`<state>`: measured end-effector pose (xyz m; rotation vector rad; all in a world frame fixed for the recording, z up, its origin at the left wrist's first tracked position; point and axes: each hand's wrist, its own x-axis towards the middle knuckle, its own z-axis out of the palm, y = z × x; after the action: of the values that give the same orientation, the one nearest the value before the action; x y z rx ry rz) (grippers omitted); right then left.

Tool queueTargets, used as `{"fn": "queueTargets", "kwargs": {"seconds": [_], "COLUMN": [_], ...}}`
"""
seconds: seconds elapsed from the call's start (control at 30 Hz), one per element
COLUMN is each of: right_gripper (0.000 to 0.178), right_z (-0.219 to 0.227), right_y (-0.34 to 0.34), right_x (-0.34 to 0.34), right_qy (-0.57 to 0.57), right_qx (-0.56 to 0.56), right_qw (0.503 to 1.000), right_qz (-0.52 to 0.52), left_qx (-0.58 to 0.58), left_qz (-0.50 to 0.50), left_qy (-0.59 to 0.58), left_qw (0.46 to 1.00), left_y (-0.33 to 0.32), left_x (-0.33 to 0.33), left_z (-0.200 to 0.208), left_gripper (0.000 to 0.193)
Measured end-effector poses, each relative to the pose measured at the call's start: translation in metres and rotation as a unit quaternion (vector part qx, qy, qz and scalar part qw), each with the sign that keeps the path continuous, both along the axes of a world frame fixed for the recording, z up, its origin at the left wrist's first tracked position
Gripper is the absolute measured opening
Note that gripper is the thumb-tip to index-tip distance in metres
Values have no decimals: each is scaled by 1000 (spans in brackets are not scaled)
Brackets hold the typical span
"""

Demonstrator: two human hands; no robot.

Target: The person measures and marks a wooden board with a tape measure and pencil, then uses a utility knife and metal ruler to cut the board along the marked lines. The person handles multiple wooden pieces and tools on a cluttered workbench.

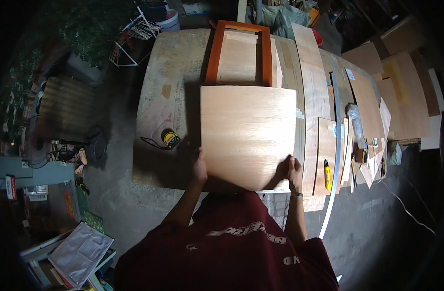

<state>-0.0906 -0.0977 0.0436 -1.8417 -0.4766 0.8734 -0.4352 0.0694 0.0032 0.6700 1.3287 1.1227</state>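
A pale plywood panel is held up between my two hands, over the near side of the worktable. My left hand grips its left edge near the lower corner, and my right hand grips the right edge at about the same height. The fingers behind the panel are hidden. Just beyond its far edge lies an orange-brown wooden frame, whose near end the panel covers. A yellow tape measure with a dark strap rests on the table left of the panel.
On the worktable, a long plywood strip lies to the right. Beyond it are a metal straightedge overhanging the near edge, a yellow utility knife and several plywood offcuts. Large sheets stand at far right; a white drying rack stands at back left.
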Motion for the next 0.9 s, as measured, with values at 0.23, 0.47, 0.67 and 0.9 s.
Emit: {"fn": "queueTargets", "kwargs": {"seconds": [0.23, 0.47, 0.67, 0.9], "right_gripper": [45, 39, 42, 47], "right_z": [-23, -31, -44, -62], "right_y": [-31, -30, -18, -14], "right_x": [-12, -31, -88, -123], "right_qy": [-82, -2, -2, -105], "right_qx": [-6, 40, -32, -33], "right_qw": [978, 979, 984, 983], "right_qz": [-193, -202, -175, -146], "left_qx": [-29, 45, 65, 148], "left_qz": [-177, -223, -170, -179], "left_qy": [26, 71, 172, 417], "left_qw": [983, 971, 968, 879], "left_y": [15, 23, 11, -6], "left_x": [26, -2, -47, -72], "left_z": [-12, -31, -13, 14], "left_gripper": [36, 26, 24, 39]}}
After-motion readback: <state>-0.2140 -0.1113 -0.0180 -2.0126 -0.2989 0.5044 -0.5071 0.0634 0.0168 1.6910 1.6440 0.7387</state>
